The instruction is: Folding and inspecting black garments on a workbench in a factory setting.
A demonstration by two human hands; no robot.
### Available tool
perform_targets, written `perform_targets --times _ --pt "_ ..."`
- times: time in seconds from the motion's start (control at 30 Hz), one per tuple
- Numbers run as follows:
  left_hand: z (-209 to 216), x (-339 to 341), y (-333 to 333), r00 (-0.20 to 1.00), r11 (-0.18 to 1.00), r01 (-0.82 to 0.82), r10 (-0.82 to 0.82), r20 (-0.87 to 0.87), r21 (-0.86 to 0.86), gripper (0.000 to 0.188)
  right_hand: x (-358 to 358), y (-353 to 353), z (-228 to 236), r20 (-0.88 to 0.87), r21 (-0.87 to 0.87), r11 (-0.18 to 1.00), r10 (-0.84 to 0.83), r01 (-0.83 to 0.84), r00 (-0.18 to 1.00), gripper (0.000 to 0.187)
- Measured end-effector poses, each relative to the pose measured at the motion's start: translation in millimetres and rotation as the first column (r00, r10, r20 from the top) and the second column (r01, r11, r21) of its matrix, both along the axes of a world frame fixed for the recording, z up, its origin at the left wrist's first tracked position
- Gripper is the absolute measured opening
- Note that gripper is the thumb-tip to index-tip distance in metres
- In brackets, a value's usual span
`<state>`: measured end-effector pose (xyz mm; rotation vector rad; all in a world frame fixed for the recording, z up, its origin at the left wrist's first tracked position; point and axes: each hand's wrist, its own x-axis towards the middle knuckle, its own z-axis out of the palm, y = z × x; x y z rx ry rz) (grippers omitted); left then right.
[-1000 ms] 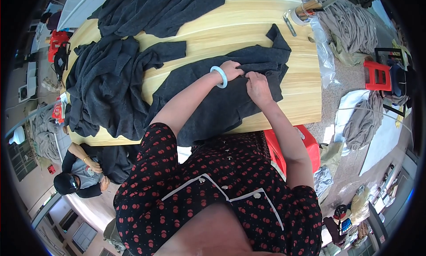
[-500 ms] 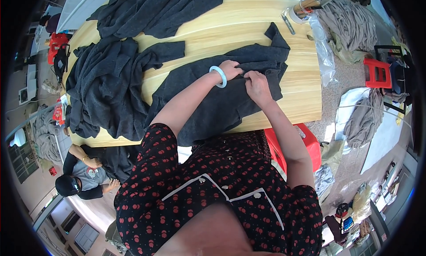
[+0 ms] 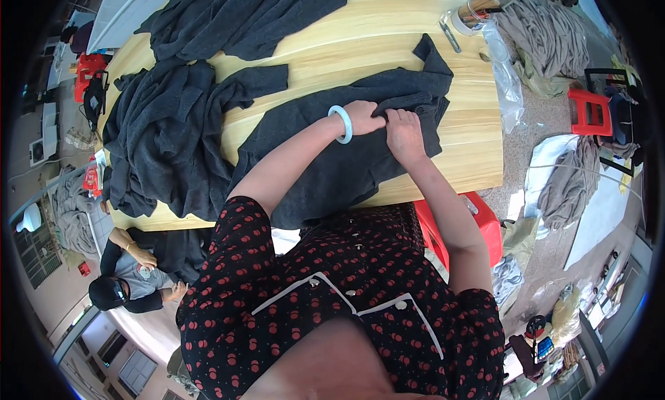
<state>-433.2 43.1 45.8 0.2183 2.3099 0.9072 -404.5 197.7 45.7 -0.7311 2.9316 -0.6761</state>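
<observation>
A dark grey knit garment (image 3: pixel 318 171) lies spread on the wooden table (image 3: pixel 471 157) in front of me, one narrow part of it bent up toward the far right. My left hand (image 3: pixel 362 117), with a pale bangle on its wrist, has its fingers closed on a gathered fold of this knit. Right beside it, my right hand (image 3: pixel 404 133) grips the same fold, its fingers curled over the cloth. The two hands nearly touch. Their fingertips are partly buried in the fabric, so any small thing between them is hidden.
More dark knit garments (image 3: pixel 166 137) are heaped at the table's left, and another pile (image 3: pixel 249 19) lies at the far side. A holder with sticks and tools (image 3: pixel 474 15) stands at the far right. A red stool (image 3: pixel 478 227) is by my right. A co-worker (image 3: pixel 138 268) sits at lower left.
Both hands have shifted slightly and closed in on the fold. My right hand has turned so that its back and knuckles show, and the cloth between the hands is bunched up more.
</observation>
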Motion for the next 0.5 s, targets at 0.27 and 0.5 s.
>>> perform_targets --times 0.27,0.5 --pt "-10.4 18.1 0.8 0.980 1.000 -0.018 0.020 -0.196 0.012 0.029 -3.1 -0.4 6.5 0.023 -0.046 0.998 0.043 -0.042 0.999 0.014" --pt "-10.9 19.5 -1.8 0.958 0.996 0.001 0.023 -0.285 0.084 0.019 -8.7 8.4 7.6 0.081 -0.218 0.975 0.067 -0.048 0.994 0.014"
